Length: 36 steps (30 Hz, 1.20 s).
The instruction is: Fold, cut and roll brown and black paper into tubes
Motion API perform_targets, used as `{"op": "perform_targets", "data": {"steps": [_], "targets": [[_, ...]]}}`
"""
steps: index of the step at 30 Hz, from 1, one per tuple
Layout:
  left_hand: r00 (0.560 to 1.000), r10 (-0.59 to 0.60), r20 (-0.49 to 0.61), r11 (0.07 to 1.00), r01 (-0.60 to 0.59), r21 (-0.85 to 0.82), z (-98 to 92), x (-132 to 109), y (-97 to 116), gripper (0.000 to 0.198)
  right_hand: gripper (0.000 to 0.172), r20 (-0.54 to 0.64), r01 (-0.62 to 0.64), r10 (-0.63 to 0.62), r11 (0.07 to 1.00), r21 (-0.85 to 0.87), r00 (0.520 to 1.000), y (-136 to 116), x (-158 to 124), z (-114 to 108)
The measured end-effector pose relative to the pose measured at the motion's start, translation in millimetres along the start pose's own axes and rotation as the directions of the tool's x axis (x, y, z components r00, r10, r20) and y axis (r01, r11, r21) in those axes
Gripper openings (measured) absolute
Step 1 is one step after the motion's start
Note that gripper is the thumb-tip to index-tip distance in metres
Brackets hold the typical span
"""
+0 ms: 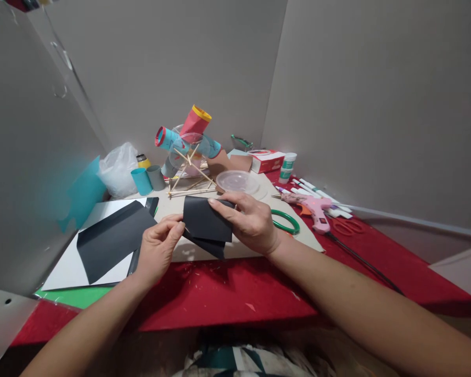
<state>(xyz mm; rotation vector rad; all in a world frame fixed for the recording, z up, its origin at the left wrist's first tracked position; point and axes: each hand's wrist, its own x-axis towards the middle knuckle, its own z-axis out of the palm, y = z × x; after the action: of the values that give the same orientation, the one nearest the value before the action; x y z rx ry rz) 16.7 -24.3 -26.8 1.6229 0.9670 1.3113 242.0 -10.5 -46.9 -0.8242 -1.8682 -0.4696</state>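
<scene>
Both hands hold a piece of black paper [207,219] above the front of the table. My left hand [159,246] pinches its left edge between thumb and fingers. My right hand [253,220] grips it at the upper right, the thumb lying across its face. Part of the black paper hangs lower, behind the front layer; whether it is one folded sheet or two pieces I cannot tell. A larger black sheet [113,238] lies on white paper [63,269] left of my left hand. Close to my right wrist are green-handled scissors [286,222].
Behind my hands stands a wheel model [190,149] of sticks, clear discs and colored tubes. A pink glue gun [316,207] with a black cord lies at right beside several markers [310,188]. A plastic bag [118,170] and a blue tube [141,181] stand at left. Grey panels enclose the table.
</scene>
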Motion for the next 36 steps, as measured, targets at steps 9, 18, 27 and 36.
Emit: {"op": "perform_targets", "data": {"steps": [9, 18, 27, 36], "targets": [[0.971, 0.030, -0.236, 0.999, -0.020, 0.041, 0.0, 9, -12, 0.028, 0.050, -0.078, -0.094, 0.117, 0.964, 0.248, 0.990, -22, 4, 3], [0.935, 0.122, -0.333, 0.990, -0.092, 0.104, -2.9, 12, -15, 0.026, 0.046, 0.648, -0.848, 0.549, 0.298, 0.438, 0.528, -39, 18, -5], [0.977, -0.052, -0.208, 0.998, 0.041, -0.056, -1.5, 15, -17, 0.028, 0.039, 0.526, -0.688, 0.443, 0.479, 0.545, 0.725, -51, 7, 4], [0.967, -0.072, -0.245, 0.996, 0.057, -0.067, -3.4, 15, -23, 0.026, 0.030, 0.501, -0.551, 0.300, 0.679, 0.485, 0.812, -56, 0, 6]]}}
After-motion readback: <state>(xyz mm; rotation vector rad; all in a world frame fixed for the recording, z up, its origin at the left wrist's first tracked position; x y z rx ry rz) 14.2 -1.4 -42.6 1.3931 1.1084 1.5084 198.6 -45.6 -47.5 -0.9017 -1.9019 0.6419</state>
